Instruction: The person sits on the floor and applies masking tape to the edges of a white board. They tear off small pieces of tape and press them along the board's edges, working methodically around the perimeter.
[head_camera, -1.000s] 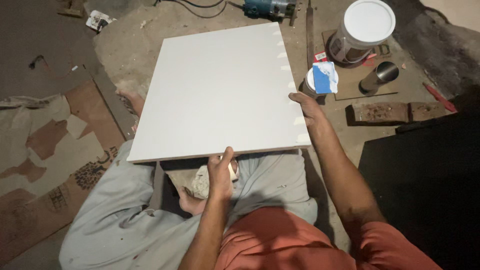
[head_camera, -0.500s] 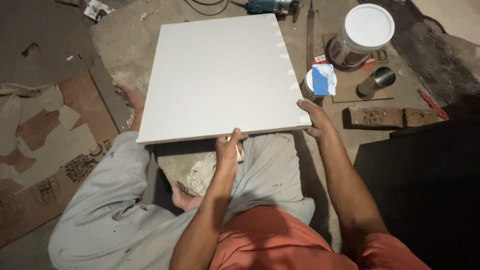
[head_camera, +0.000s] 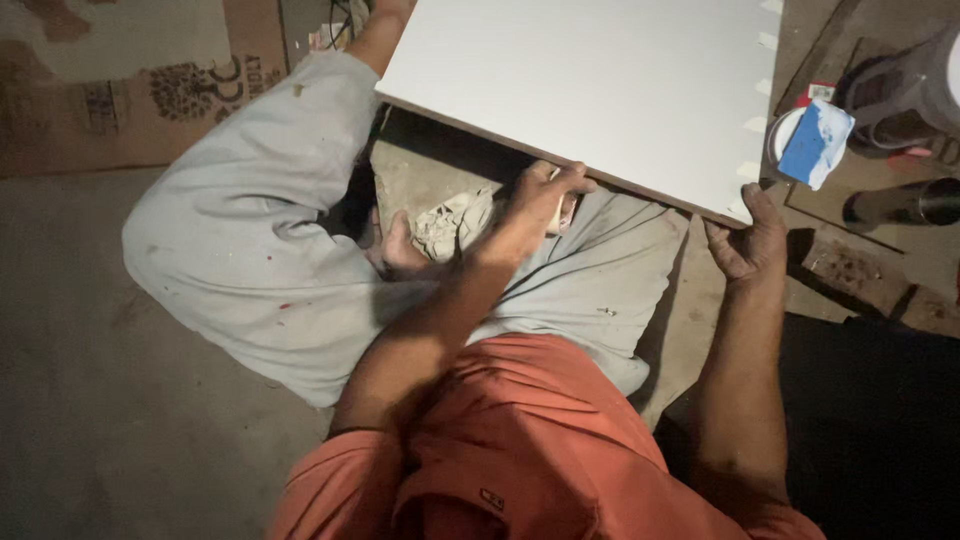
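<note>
White board (head_camera: 610, 90) between 2 hands

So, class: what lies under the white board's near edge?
Under the white board: the left hand, a crumpled rag and grey-trousered legs. Anything further beneath is covered by the board.

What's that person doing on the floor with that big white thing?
A person in an orange shirt sits on the floor with a big white board across their legs. The left hand grips the board's near edge, and the right hand holds its near right corner. A crumpled cloth lies under the board, and a can with a blue rag sits to the right.
</note>
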